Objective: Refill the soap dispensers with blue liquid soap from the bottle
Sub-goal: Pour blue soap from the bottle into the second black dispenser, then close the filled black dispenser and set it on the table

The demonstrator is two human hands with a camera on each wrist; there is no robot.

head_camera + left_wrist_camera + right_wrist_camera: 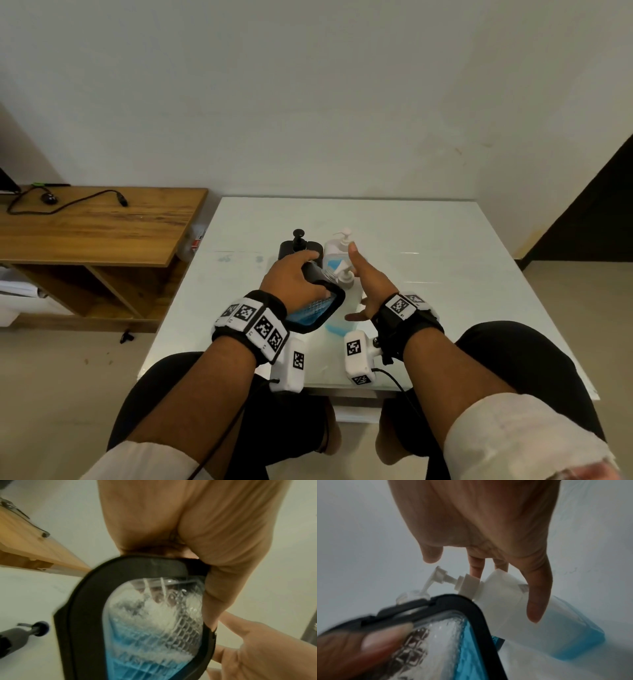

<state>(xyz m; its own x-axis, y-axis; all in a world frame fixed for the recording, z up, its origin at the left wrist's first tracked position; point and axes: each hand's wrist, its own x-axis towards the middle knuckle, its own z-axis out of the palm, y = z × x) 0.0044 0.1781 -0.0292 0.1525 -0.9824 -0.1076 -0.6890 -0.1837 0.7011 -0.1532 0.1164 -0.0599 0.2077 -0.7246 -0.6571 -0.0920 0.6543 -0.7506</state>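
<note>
There are three soap containers on the white counter (445, 240). One is a black-framed dispenser (317, 305) with clear patterned sides and some blue soap and foam inside. The left hand (294, 274) holds it with fingers curled around it, and it is tilted over, lifted off the counter. One is a white pump bottle (342, 274) with blue soap at its bottom. It stands in the middle of the counter, just beside the tilted dispenser. The right hand (368, 277) is wide, with straight fingers, right next to this bottle. I cannot tell if it touches it. Behind it there is one more white pump (344, 236). At the back stands one black pump dispenser (299, 245), upright, apart from both hands.

There are two hands, and each wrist has a black band with white marker blocks.

The counter is smooth and shiny. To the left stands one wooden shelf (102, 222) with a black cable (68, 202) on top. The wall is plain and pale. The floor is light.
</note>
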